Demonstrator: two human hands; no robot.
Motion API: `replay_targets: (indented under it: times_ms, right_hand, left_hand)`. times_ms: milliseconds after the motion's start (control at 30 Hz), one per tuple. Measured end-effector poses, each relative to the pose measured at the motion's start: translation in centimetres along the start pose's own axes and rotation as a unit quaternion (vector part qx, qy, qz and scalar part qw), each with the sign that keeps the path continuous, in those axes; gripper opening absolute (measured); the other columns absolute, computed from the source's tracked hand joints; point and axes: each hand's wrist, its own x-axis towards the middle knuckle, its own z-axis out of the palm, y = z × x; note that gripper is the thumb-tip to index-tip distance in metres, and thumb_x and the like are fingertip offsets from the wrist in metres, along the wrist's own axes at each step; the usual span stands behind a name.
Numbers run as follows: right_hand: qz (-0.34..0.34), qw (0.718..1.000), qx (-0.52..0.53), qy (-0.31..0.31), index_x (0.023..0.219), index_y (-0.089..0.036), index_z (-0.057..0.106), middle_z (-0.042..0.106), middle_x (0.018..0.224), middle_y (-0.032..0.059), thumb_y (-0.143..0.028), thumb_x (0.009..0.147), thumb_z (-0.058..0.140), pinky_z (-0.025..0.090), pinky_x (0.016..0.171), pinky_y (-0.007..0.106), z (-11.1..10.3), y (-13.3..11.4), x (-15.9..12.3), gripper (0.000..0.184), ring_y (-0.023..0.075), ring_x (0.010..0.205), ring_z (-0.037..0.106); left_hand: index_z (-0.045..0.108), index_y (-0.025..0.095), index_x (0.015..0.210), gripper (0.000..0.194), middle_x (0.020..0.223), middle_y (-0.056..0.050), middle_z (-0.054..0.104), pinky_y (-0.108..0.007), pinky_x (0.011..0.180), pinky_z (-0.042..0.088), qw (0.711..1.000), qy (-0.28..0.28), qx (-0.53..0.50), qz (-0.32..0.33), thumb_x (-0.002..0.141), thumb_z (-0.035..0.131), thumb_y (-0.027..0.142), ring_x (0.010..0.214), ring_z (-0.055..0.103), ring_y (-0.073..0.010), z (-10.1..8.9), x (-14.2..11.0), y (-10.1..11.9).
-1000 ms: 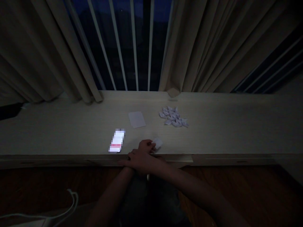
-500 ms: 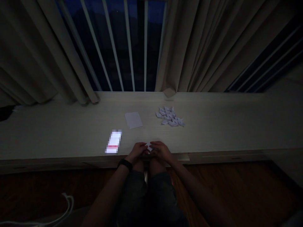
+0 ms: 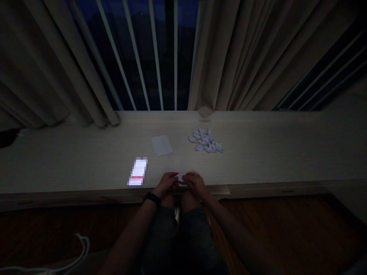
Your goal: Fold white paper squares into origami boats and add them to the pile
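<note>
My left hand (image 3: 168, 182) and my right hand (image 3: 194, 182) meet at the near edge of a long pale window ledge (image 3: 86, 160). Both pinch a small white piece of paper (image 3: 181, 177) between their fingertips. A dark band sits on my left wrist. A flat white square of paper (image 3: 162, 145) lies on the ledge beyond my hands. To its right sits a pile of several small folded white paper pieces (image 3: 205, 140).
A lit phone (image 3: 138, 172) lies on the ledge left of my hands. Beige curtains (image 3: 243, 57) hang on both sides of a barred dark window. A white cord (image 3: 80, 244) lies on the wooden floor at lower left. The room is dim.
One second ago my arms were crossed with one hand on the paper; now both hands hold it side by side. The view shifted slightly right.
</note>
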Motion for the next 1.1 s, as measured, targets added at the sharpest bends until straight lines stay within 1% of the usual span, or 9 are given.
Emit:
replay_targets:
  times_ms: [233, 433, 500, 567, 633, 733, 833, 967, 1100]
  right_hand:
    - [0.009, 0.999, 0.036, 0.007, 0.097, -0.025, 0.072, 0.071, 0.097, 0.0036, -0.024, 0.085, 0.06, 0.047, 0.085, 0.031, 0.0, -0.1, 0.1, 0.017, 0.0191, 0.093, 0.062]
    - [0.013, 1.0, 0.008, 0.022, 0.1, -0.021, 0.07, 0.071, 0.096, 0.0061, -0.023, 0.088, 0.055, 0.046, 0.085, 0.033, 0.1, -0.4, 0.2, 0.019, 0.0195, 0.09, 0.061]
    - [0.004, 1.0, 0.001, 0.018, 0.1, -0.021, 0.07, 0.071, 0.097, 0.0059, -0.02, 0.088, 0.055, 0.046, 0.086, 0.033, 0.2, -0.5, 0.1, 0.02, 0.0198, 0.092, 0.06]
    - [-0.004, 1.0, -0.005, 0.019, 0.1, -0.022, 0.07, 0.071, 0.098, 0.0053, -0.016, 0.086, 0.056, 0.046, 0.086, 0.034, 0.3, -0.4, 0.1, 0.021, 0.0201, 0.093, 0.06]
    - [-0.008, 1.0, -0.008, 0.024, 0.1, -0.022, 0.071, 0.071, 0.1, 0.005, -0.014, 0.084, 0.057, 0.046, 0.085, 0.034, 0.5, -0.2, -0.1, 0.023, 0.0204, 0.094, 0.059]
    - [0.0, 1.0, -0.001, 0.023, 0.102, -0.023, 0.071, 0.071, 0.1, 0.0046, -0.014, 0.084, 0.056, 0.047, 0.084, 0.034, 0.6, 0.2, -0.3, 0.025, 0.0202, 0.094, 0.059]
    - [0.018, 1.0, 0.004, 0.021, 0.104, -0.024, 0.07, 0.071, 0.096, 0.0051, -0.016, 0.085, 0.056, 0.049, 0.081, 0.033, 0.8, 0.3, -0.5, 0.025, 0.02, 0.091, 0.059]
    - [0.042, 0.998, 0.016, 0.041, 0.102, -0.024, 0.072, 0.07, 0.092, 0.0063, -0.019, 0.084, 0.058, 0.05, 0.08, 0.031, 1.0, 0.2, -0.5, 0.023, 0.0193, 0.09, 0.06]
    - [0.083, 0.993, 0.028, 0.075, 0.095, -0.023, 0.073, 0.068, 0.091, 0.0071, -0.024, 0.082, 0.062, 0.05, 0.082, 0.031, 1.0, 0.0, -0.4, 0.017, 0.0189, 0.088, 0.061]
  left_hand:
    - [0.057, 0.009, 0.118, 0.044, 0.08, -0.011, 0.069, -0.019, 0.046, 0.045, 1.0, 0.021, -0.011, -0.013, 0.078, 0.065, 0.025, 0.059, 0.064, -0.0133, 0.1, -0.6, 0.5]
    - [0.058, 0.009, 0.119, 0.046, 0.081, -0.011, 0.07, -0.021, 0.048, 0.045, 1.0, 0.015, -0.004, -0.01, 0.078, 0.065, 0.027, 0.06, 0.063, -0.0133, 0.0, -0.5, 0.4]
    - [0.057, 0.01, 0.121, 0.046, 0.084, -0.011, 0.07, -0.022, 0.049, 0.046, 1.0, 0.006, 0.012, 0.0, 0.08, 0.062, 0.031, 0.061, 0.063, -0.0138, -0.1, -0.5, 0.3]
    - [0.059, 0.011, 0.12, 0.043, 0.085, -0.01, 0.07, -0.024, 0.054, 0.048, 0.997, -0.007, 0.075, 0.028, 0.083, 0.056, 0.033, 0.065, 0.064, -0.0149, -0.1, -0.6, 0.3]
    - [0.063, 0.013, 0.114, 0.037, 0.088, -0.009, 0.07, -0.027, 0.065, 0.05, 0.977, 0.008, 0.196, 0.081, 0.083, 0.054, 0.03, 0.074, 0.064, -0.017, -0.2, -1.0, 0.5]
    - [0.066, 0.018, 0.112, 0.038, 0.099, -0.009, 0.066, -0.03, 0.082, 0.047, 0.902, 0.084, 0.389, 0.17, 0.075, 0.061, 0.026, 0.091, 0.061, -0.0205, -0.3, -2.0, 0.8]
    - [0.065, 0.024, 0.113, 0.035, 0.107, -0.006, 0.061, -0.027, 0.084, 0.045, 0.851, 0.067, 0.462, 0.241, 0.079, 0.059, 0.026, 0.093, 0.059, -0.0175, -0.3, -2.9, 0.9]
    - [0.07, 0.024, 0.101, 0.025, 0.103, -0.004, 0.062, -0.026, 0.084, 0.044, 0.828, 0.054, 0.487, 0.273, 0.089, 0.048, 0.027, 0.092, 0.058, -0.0155, -0.4, -3.1, 0.4]
    - [0.07, 0.024, 0.102, 0.025, 0.1, -0.004, 0.062, -0.026, 0.084, 0.043, 0.828, 0.052, 0.485, 0.276, 0.091, 0.048, 0.025, 0.092, 0.057, -0.0157, -0.4, -3.1, 0.0]
